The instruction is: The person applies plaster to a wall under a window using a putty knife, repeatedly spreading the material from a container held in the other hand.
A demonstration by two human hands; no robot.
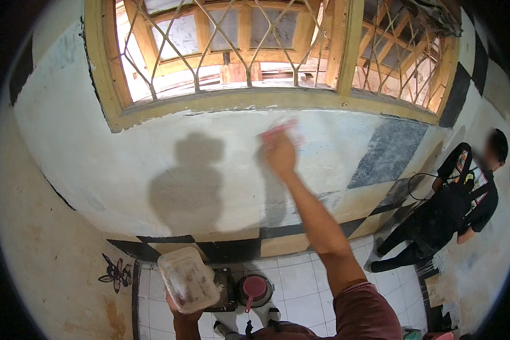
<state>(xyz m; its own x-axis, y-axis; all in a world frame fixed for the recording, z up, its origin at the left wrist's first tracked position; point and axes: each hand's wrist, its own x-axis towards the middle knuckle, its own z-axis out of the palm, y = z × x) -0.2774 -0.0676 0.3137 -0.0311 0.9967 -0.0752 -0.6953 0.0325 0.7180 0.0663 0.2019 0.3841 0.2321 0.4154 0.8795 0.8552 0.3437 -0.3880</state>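
Observation:
My right arm reaches up to the white-coated wall (pixel 238 164) just under the window. My right hand (pixel 280 157) is closed on a pinkish-red flat thing (pixel 279 131), pressed to or close against the wall; motion blur hides its exact kind. Low on the left, my left hand (pixel 182 307) grips a clear plastic container (pixel 188 279) from below, its fingers mostly hidden. Whitish residue and darker smears show in the container.
Above is a yellow wooden window frame (pixel 221 101) with a metal grille. By my feet stand a dark box (pixel 226 294) and a round dark vessel (pixel 270 290) with a pink dipper (pixel 255 287). A person (pixel 453 204) in dark clothes stands at the right on white floor tiles (pixel 294 279).

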